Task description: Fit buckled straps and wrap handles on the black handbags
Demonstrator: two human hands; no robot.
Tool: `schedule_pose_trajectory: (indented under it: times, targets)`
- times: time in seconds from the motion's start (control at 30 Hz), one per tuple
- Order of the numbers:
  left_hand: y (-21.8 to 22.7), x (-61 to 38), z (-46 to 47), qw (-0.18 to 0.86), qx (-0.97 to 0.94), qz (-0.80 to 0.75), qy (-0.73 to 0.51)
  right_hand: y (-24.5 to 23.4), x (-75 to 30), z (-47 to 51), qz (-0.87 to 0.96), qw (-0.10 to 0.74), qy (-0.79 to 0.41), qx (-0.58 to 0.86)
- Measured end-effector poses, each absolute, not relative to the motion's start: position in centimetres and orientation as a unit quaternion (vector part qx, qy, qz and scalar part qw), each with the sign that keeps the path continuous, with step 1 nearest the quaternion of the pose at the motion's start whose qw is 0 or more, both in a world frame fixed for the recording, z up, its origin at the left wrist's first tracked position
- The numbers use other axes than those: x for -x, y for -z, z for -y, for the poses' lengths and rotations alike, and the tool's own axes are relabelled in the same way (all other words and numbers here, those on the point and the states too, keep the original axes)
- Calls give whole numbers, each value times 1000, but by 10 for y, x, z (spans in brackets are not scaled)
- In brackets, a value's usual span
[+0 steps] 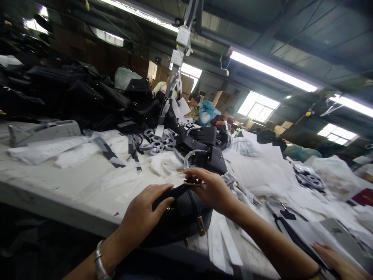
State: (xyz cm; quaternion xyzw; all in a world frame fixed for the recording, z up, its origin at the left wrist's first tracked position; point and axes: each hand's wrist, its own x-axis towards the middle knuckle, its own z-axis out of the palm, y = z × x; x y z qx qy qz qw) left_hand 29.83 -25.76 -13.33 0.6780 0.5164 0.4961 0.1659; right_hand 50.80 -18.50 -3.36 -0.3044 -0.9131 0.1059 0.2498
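A black handbag [180,219] with gold-coloured metal fittings sits at the table's near edge, close to my body. My left hand [145,210] grips its upper left edge, the thumb on the near side and the fingers over the top. At the top of the bag, my right hand [211,190] pinches a strap with a gold-coloured metal piece [192,183]. A short black strap with a gold-coloured end [201,225] hangs down the bag's front. The bag's underside is dark and hard to make out.
Several finished-looking black bags [211,157] lie just beyond my hands, with wrapped ring-shaped parts [155,146] beside them. White wrapping sheets [262,171] cover the right side. Another person's hand [335,254] is at lower right. Black bags [72,93] pile up at left; co-workers sit farther back.
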Motion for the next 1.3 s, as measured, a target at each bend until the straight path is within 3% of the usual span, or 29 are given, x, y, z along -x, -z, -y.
schedule_pose_trajectory:
  times: [0.3,0.53,0.7,1.07,1.3]
  targets:
    - [129,-283,248,276,-723,-421,-473,47,-518,202,909,299,-19,289]
    - [130,-285,254,271,-719,-416,-487,25,-495,225,957,141,66,247]
    - [148,-285,265,280,-655,-485,-508,29,-483,219,956,102,160,223]
    - [154,-301,280,251,-598,-577,-497,32,-488,195,986,-11,116,123]
    - [149,-314,279,181,-644,-525,-526,44,-488,201,977,89,189,44]
